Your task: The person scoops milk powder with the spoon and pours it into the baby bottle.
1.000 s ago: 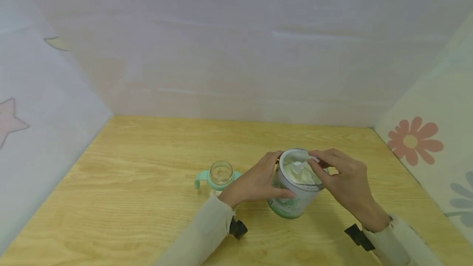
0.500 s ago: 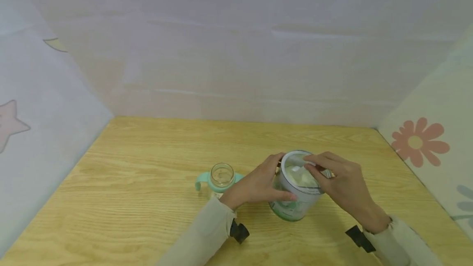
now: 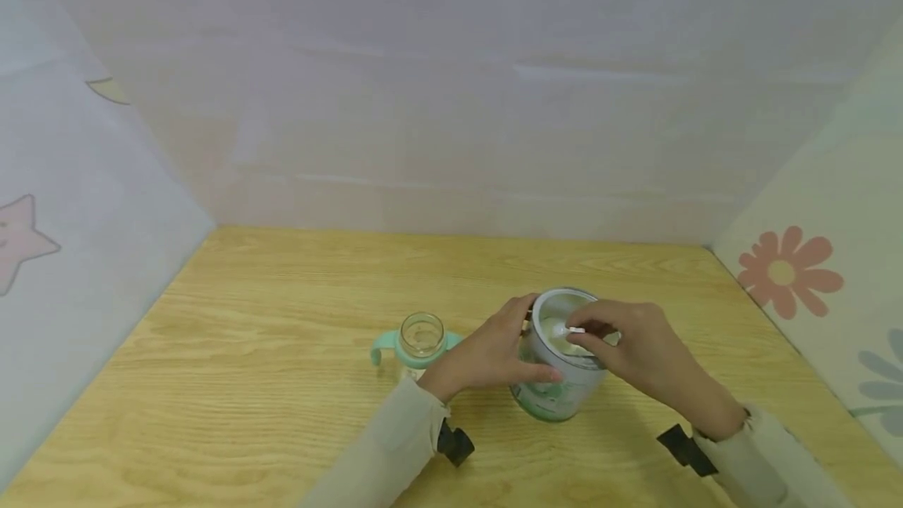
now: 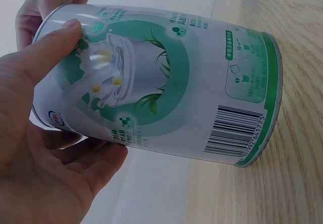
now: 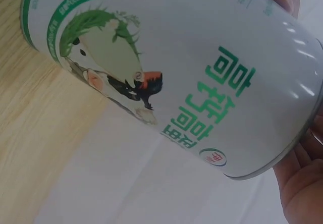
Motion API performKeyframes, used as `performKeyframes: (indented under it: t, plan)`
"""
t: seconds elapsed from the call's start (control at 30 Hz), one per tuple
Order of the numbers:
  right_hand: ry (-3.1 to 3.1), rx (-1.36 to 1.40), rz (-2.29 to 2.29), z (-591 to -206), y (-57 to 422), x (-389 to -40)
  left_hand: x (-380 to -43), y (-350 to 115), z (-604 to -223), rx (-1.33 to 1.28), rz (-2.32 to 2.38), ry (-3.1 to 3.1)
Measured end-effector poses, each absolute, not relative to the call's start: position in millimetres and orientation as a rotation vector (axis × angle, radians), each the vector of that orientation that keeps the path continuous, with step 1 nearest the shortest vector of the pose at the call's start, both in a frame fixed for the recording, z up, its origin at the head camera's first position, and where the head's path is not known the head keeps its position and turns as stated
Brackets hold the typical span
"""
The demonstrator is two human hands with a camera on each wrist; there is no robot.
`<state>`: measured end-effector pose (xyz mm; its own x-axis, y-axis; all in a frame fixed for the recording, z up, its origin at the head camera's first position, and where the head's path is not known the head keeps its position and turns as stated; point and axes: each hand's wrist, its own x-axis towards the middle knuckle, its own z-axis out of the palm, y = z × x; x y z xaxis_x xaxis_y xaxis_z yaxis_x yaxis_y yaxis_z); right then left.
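Note:
A white and green milk powder can (image 3: 564, 390) stands tilted on the wooden table, its top open and pale powder (image 3: 557, 335) inside. My left hand (image 3: 494, 351) grips its side near the rim, thumb across the front; the left wrist view shows the fingers (image 4: 96, 166) curled under the can (image 4: 151, 88). My right hand (image 3: 628, 335) pinches the handle of a white scoop (image 3: 560, 331) inside the can's mouth. In the right wrist view the can (image 5: 176, 77) fills most of the picture, and the scoop is hidden.
Left of the can, a baby bottle (image 3: 422, 339) without a cap stands upright, with mint-green handles (image 3: 383, 342) on its collar. My left forearm passes close in front of it. Pale printed sheets (image 3: 451, 100) wall the wooden table (image 3: 247, 367) at the back and sides.
My right hand has moved left and slightly down over the can's mouth, taking the scoop deeper toward the powder. My left hand keeps its grip on the can; the bottle stays put.

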<state>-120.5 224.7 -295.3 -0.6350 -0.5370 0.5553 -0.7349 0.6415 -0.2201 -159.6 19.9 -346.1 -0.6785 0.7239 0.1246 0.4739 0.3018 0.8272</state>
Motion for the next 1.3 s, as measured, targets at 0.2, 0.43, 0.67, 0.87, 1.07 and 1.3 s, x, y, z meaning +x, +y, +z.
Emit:
performKeyframes:
  t: [0.2, 0.43, 0.67, 0.87, 1.07, 1.3]
  plan:
    - [-2.403, 1.016, 0.657, -298.9, 226.0, -118.9, -158.7, 19.0, -346.8, 1.072, 1.334, 2.294]
    - [-2.418, 0.994, 0.687, -300.0, 227.0, -117.6, -158.2, 19.6, -347.9, 1.089, 1.335, 2.311]
    - [-2.465, 0.951, 0.705, -300.9, 227.5, -115.8, -156.6, 19.9, -346.4, 1.074, 1.336, 2.319]
    - [-2.508, 0.931, 0.727, -301.6, 227.7, -114.9, -156.0, 20.0, -345.6, 1.055, 1.329, 2.32]
    - [-2.575, 0.938, 0.769, -301.0, 228.8, -114.9, -156.2, 20.7, -346.7, 1.047, 1.308, 2.33]
    - [-2.636, 0.897, 0.773, -298.5, 225.6, -115.1, -156.7, 20.1, -347.2, 1.064, 1.319, 2.327]
